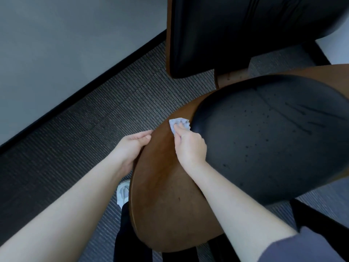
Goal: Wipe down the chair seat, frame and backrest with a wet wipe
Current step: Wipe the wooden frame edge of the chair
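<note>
The chair has a brown wooden seat shell (166, 195) topped by a black padded cushion (273, 137), with a black backrest (236, 31) at the top of the view. My right hand (190, 146) grips a crumpled white wet wipe (178, 124) and presses it on the wooden rim beside the cushion's left edge. My left hand (132, 146) holds the outer left edge of the wooden shell, its fingers curled around the rim. The chair's dark legs (311, 218) show below the seat.
Grey ribbed carpet (85, 129) covers the floor. A pale wall (56, 44) with a black baseboard (85, 89) runs diagonally at the left. A white shoe (122, 191) shows under my left forearm, by the seat edge.
</note>
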Tool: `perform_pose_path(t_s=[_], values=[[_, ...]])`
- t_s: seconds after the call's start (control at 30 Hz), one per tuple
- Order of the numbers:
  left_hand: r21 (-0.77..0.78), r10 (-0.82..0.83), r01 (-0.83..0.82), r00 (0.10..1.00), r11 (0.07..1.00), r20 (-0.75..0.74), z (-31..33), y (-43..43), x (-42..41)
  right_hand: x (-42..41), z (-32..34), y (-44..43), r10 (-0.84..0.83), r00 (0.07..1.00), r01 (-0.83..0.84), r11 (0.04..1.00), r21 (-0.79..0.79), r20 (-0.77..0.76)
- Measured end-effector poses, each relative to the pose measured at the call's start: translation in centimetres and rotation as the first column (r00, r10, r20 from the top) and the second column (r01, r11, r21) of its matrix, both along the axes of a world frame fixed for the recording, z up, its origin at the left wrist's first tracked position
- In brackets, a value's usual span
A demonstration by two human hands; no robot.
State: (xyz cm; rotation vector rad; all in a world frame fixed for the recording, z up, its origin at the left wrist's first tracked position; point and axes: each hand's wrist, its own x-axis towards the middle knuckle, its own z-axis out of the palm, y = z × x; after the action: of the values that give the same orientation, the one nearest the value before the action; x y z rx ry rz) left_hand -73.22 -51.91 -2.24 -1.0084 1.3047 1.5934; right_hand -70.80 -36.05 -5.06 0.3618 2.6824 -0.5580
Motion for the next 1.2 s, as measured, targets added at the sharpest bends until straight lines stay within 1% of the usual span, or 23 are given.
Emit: perform_pose_path(t_s=[0.07, 0.1, 0.13, 0.2, 0.23, 0.3, 0.33, 0.37, 0.43, 0.47, 0.53, 0.57, 0.6, 0.67, 0.7, 0.77, 0.8, 0.83, 0.93, 0.97, 1.07, 1.13, 1.2], values=[[0.008, 0.054, -0.054, 0.999, 0.999, -0.008, 0.4, 0.0, 0.4, 1.5, 0.8, -1.5, 0.045, 0.993, -0.054, 0.995, -0.078, -0.111], [0.017, 0.071, -0.07, 0.997, 0.997, -0.009, 0.6, 0.1, 0.6, 2.2, 1.2, -1.6, 0.059, 0.989, -0.068, 0.996, -0.061, -0.132], [0.026, 0.082, -0.081, 0.997, 0.996, -0.004, 0.8, 0.0, 0.7, 2.5, 1.3, -1.3, 0.042, 0.995, -0.045, 0.998, -0.032, -0.089], [0.03, 0.075, -0.076, 0.997, 0.997, 0.009, 1.2, -0.3, 1.1, 2.5, 0.9, -0.5, -0.069, 0.996, 0.067, 0.997, 0.045, 0.052], [0.034, 0.062, -0.063, 0.998, 0.997, 0.01, 1.4, -0.6, 1.4, 2.6, 1.0, -0.6, -0.078, 0.995, 0.078, 0.997, 0.001, 0.067], [0.056, 0.034, -0.033, 0.999, 0.998, -0.005, 1.7, -1.2, 2.0, 3.4, 1.9, -1.8, -0.012, 0.999, 0.006, 0.986, -0.169, -0.037], [0.064, 0.022, -0.021, 1.0, 0.998, -0.012, 2.0, -1.5, 2.2, 3.7, 2.2, -2.2, 0.017, 0.997, -0.032, 0.978, -0.204, -0.073], [0.065, 0.007, -0.006, 1.0, 0.998, -0.016, 2.3, -1.6, 2.5, 3.9, 2.1, -2.3, 0.017, 0.997, -0.031, 0.982, -0.188, -0.077], [0.06, -0.011, 0.012, 1.0, 0.998, -0.014, 2.8, -1.8, 3.0, 3.8, 2.1, -2.3, -0.07, 0.997, 0.067, 0.99, -0.125, -0.018], [0.06, -0.009, 0.009, 1.0, 0.998, -0.014, 3.0, -1.9, 3.2, 4.0, 2.5, -2.6, -0.078, 0.997, 0.073, 0.984, -0.163, -0.025], [0.057, -0.007, 0.009, 1.0, 0.998, -0.027, 3.3, -2.2, 3.7, 5.1, 3.6, -3.8, -0.021, 0.996, -0.006, 0.952, -0.305, -0.086], [0.057, -0.012, 0.014, 0.999, 0.998, -0.034, 3.4, -2.3, 3.9, 5.7, 3.9, -3.9, 0.005, 0.997, -0.031, 0.947, -0.32, -0.082], [0.055, -0.02, 0.022, 0.999, 0.998, -0.04, 3.6, -2.4, 4.1, 5.9, 3.8, -3.6, 0.0, 0.999, -0.015, 0.962, -0.272, -0.055], [0.049, -0.04, 0.042, 0.998, 0.998, -0.042, 4.0, -2.4, 4.6, 6.2, 3.1, -2.4, -0.087, 0.995, 0.091, 0.99, -0.104, 0.044], [0.047, -0.036, 0.038, 0.998, 0.998, -0.042, 4.4, -2.5, 4.9, 6.5, 3.4, -2.5, -0.095, 0.994, 0.101, 0.987, -0.124, 0.052], [0.046, -0.018, 0.02, 0.999, 0.999, -0.041, 4.8, -2.5, 5.5, 7.7, 4.7, -3.8, -0.032, 0.999, 0.028, 0.959, -0.283, -0.008], [0.041, -0.01, 0.011, 0.999, 0.999, -0.042, 5.0, -2.6, 5.7, 8.3, 5.3, -4.3, 0.003, 1.0, -0.013, 0.945, -0.326, -0.03], [0.033, -0.005, 0.006, 0.999, 0.999, -0.043, 5.2, -2.6, 5.9, 8.6, 5.4, -4.3, 0.003, 0.999, -0.016, 0.947, -0.32, -0.039], [0.012, -0.015, 0.015, 0.999, 1.0, -0.048, 6.1, -2.6, 6.3, 8.5, 5.2, -2.9, -0.114, 0.993, 0.114, 0.971, -0.211, 0.009], [0.013, -0.016, 0.017, 0.999, 1.0, -0.049, 6.3, -2.6, 6.4, 8.4, 5.3, -2.9, -0.107, 0.994, 0.106, 0.977, -0.187, 0.005], [0.007, -0.018, 0.018, 0.999, 1.0, -0.048, 6.5, -2.6, 6.6, 8.8, 5.5, -3.4, -0.001, 0.998, -0.006, 0.992, -0.125, -0.062], [-0.002, -0.018, 0.018, 0.999, 1.0, -0.046, 6.5, -2.6, 6.5, 9.0, 5.3, -3.2, -0.006, 0.999, 0.0, 0.989, -0.145, -0.043], [-0.013, -0.017, 0.016, 0.999, 1.0, -0.042, 6.5, -2.6, 6.5, 9.0, 5.3, -3.2, -0.044, 0.999, 0.039, 0.978, -0.207, -0.02]])
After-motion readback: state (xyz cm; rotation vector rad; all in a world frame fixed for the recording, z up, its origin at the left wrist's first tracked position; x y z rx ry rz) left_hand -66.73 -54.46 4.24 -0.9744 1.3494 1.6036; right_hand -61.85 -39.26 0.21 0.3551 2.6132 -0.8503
